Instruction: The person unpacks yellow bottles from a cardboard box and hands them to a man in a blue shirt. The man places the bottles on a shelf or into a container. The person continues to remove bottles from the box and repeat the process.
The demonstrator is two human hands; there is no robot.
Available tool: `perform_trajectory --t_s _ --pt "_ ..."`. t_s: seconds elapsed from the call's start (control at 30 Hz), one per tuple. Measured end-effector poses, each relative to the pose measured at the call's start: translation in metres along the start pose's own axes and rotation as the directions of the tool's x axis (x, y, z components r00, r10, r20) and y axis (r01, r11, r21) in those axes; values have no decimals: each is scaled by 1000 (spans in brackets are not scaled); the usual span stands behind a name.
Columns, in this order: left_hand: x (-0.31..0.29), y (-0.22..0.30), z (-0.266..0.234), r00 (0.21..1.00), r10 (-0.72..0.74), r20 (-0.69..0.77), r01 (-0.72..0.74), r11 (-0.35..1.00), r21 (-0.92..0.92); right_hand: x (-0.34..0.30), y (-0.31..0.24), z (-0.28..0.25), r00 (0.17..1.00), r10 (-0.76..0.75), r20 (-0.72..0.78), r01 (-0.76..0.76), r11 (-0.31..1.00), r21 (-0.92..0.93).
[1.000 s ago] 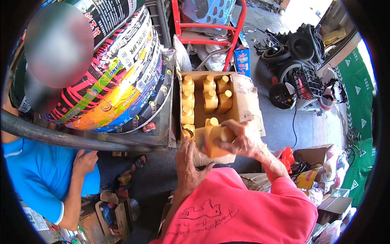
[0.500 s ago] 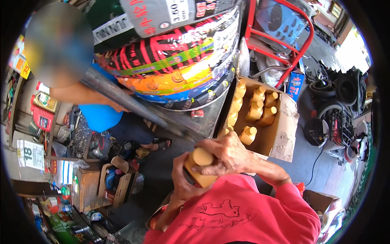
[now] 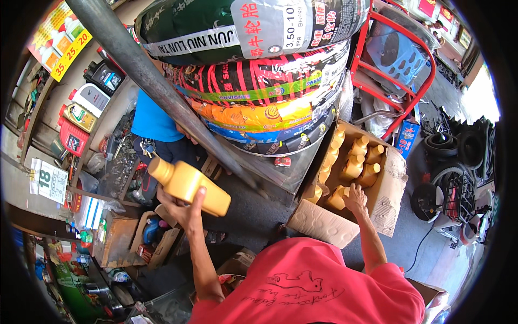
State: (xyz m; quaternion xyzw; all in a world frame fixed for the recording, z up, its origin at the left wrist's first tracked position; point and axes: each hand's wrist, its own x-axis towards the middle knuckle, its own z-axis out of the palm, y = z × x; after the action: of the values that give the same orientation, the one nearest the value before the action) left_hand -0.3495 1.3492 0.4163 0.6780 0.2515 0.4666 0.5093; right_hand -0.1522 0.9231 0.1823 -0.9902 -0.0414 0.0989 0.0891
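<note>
My left hand (image 3: pixel 183 209) is closed around a gold plastic bottle (image 3: pixel 197 186) with a cap, tilted so its capped end points up and left. It is raised out to the left, over the dark floor. My right hand (image 3: pixel 356 200) reaches into an open cardboard box (image 3: pixel 384 200), its fingers curled at the top of another gold bottle (image 3: pixel 337 200). Several more gold bottles (image 3: pixel 353 166) stand in the same box, some along its left wall. The fingertips of my right hand partly hide the bottle they touch.
Wrapped tyres (image 3: pixel 264 86) are stacked on a low stand ahead, crossed by a thick dark pole (image 3: pixel 156 81). A red hand truck (image 3: pixel 415 102) stands behind the box. A person in a blue shirt (image 3: pixel 154 119) is behind the pole. Shelves with oil bottles (image 3: pixel 91 100) line the left.
My hands, both on one bottle before, have parted. The left has carried it left and up; the right has moved right into the box. The other person is now mostly hidden behind the pole.
</note>
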Motion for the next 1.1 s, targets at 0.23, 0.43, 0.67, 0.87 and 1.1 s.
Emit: perform_trajectory --t_s 0.23,0.43,0.67,0.87,1.1 --pt "67 -22 46 986 169 4 -169 985 -23 12 18 25 979 44 198 -67 992 109" --pt "105 -65 62 981 194 -7 -194 979 -58 18 -5 15 973 66 220 -77 996 42" --pt "127 -97 72 969 246 -40 -243 969 53 32 -4 26 974 114 197 -128 990 59" --pt "124 -89 82 980 177 -89 -166 979 120 36 -7 28 981 82 176 -88 996 26" --pt "146 -122 61 980 197 10 -196 980 -20 31 -8 24 981 121 150 -136 986 93"
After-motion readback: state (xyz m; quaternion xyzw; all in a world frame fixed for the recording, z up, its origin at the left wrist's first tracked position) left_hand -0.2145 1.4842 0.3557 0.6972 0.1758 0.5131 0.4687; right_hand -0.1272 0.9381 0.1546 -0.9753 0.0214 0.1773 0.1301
